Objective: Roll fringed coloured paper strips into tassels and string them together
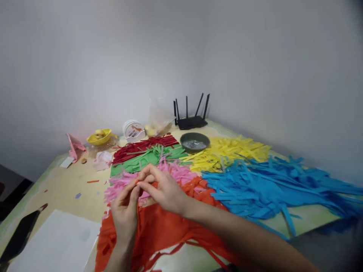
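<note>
My left hand [126,206] and my right hand [164,189] meet fingertip to fingertip above the table. Both are closed in a pinch on a thin orange strip [137,181], of which only a small bit shows between the fingers. Beneath my wrists spreads an orange fringed cloth [163,228] with cut strips along its edges. Just beyond the hands lies a pink fringed cloth [181,172], then a green one [133,163] and a dark red one [141,146]. A yellow fringed cloth [235,149] and a blue one [263,187] lie to the right.
A dark bowl [195,142] stands beside the yellow strips, in front of a black router [192,122] with raised antennas. White paper [58,241] and a black phone-like object [21,234] lie at left. Behind are a yellow dish [99,138] and a white holder [134,131].
</note>
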### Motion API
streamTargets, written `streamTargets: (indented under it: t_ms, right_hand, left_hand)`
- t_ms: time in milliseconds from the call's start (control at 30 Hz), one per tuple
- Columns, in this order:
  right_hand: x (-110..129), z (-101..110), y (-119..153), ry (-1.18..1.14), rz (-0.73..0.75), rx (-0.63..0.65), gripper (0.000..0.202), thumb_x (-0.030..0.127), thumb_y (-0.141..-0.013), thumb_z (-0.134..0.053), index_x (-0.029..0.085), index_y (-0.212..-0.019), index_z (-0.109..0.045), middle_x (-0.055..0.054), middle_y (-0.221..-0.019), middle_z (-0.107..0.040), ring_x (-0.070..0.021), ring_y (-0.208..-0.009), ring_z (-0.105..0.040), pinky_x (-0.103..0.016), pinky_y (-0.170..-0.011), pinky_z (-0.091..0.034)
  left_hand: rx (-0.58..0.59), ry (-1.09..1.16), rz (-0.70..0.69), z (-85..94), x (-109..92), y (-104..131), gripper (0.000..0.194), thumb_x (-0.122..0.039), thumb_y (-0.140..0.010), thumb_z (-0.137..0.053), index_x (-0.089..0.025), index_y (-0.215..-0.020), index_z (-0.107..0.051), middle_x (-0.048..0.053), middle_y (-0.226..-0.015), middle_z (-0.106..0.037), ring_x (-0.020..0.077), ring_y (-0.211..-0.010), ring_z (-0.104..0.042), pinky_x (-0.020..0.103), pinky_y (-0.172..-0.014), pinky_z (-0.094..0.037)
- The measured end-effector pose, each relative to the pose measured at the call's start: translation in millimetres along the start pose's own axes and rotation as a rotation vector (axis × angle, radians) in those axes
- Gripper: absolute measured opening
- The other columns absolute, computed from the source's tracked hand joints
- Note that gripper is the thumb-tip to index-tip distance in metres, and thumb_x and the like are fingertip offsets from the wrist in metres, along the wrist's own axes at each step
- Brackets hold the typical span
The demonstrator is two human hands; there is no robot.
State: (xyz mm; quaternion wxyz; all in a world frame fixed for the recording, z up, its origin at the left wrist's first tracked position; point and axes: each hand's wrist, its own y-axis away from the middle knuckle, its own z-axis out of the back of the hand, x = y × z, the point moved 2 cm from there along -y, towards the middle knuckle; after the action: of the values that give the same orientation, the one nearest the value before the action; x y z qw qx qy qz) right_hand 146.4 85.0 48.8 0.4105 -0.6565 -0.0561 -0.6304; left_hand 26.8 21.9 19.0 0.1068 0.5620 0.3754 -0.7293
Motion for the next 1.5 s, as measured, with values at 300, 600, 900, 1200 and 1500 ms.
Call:
streamTargets:
  t_ms: [300, 600, 900, 1200, 1500]
  right_hand:
    - [-69.4, 129.9, -67.0, 0.862, -0.282, 0.152, 0.029, 0.028, -0.099, -0.038, 0.017, -0.111, -0.062, -0.008, -0.116, -0.065, -0.0155, -0.106, -0.059, -0.028, -0.094, -0.044]
    - [-185.4, 236.3, -83.2, 1.099, -0.762, 0.202, 0.03, 0.032, -0.091, -0.058, 0.015, -0.116, -0.059, -0.009, -0.117, -0.06, -0.021, -0.101, -0.061, -0.038, -0.084, -0.052]
    - [-205.6, 262.3, -74.8, 1.051, -0.86, 0.189, 0.028, 0.032, -0.092, -0.056, 0.015, -0.114, -0.06, -0.008, -0.114, -0.061, -0.0192, -0.096, -0.062, -0.038, -0.081, -0.053]
    - [-188.3, 259.3, -65.3, 0.949, -0.836, -0.013, 0.03, 0.032, -0.092, -0.056, 0.015, -0.116, -0.058, -0.009, -0.118, -0.059, -0.0204, -0.1, -0.061, -0.039, -0.084, -0.053]
    - [-130.1, 223.6, -62.1, 0.591, -0.559, -0.23, 0.023, 0.029, -0.091, -0.057, 0.01, -0.103, -0.063, -0.012, -0.102, -0.069, -0.0186, -0.091, -0.067, -0.036, -0.084, -0.054]
  left_hand:
    - [-0.419, -0.045, 0.02, 17.2, 23.8, -11.1, 0.02, -0.038, -0.082, -0.064, -0.019, -0.085, -0.067, -0.001, -0.08, -0.069, 0.0141, -0.086, -0.064, 0.026, -0.089, -0.048]
    - [-0.261, 0.005, 0.118, 9.2, 43.5, -9.6, 0.025, -0.043, -0.081, -0.064, -0.019, -0.083, -0.066, -0.001, -0.081, -0.065, 0.0126, -0.082, -0.059, 0.021, -0.08, -0.046]
    - [-0.182, -0.093, 0.13, 3.0, 48.0, -7.9, 0.028, -0.044, -0.079, -0.065, -0.017, -0.086, -0.069, 0.001, -0.078, -0.068, 0.0166, -0.079, -0.062, 0.027, -0.079, -0.049]
    - [-0.104, -0.028, 0.062, -2.5, 46.6, -9.0, 0.024, -0.039, -0.08, -0.064, -0.017, -0.086, -0.069, 0.001, -0.071, -0.064, 0.0147, -0.071, -0.06, 0.024, -0.07, -0.049]
    - [0.041, -0.008, 0.07, -8.5, 46.0, -6.9, 0.024, -0.035, -0.084, -0.061, -0.016, -0.095, -0.07, 0.003, -0.077, -0.066, 0.0142, -0.073, -0.061, 0.024, -0.072, -0.05]
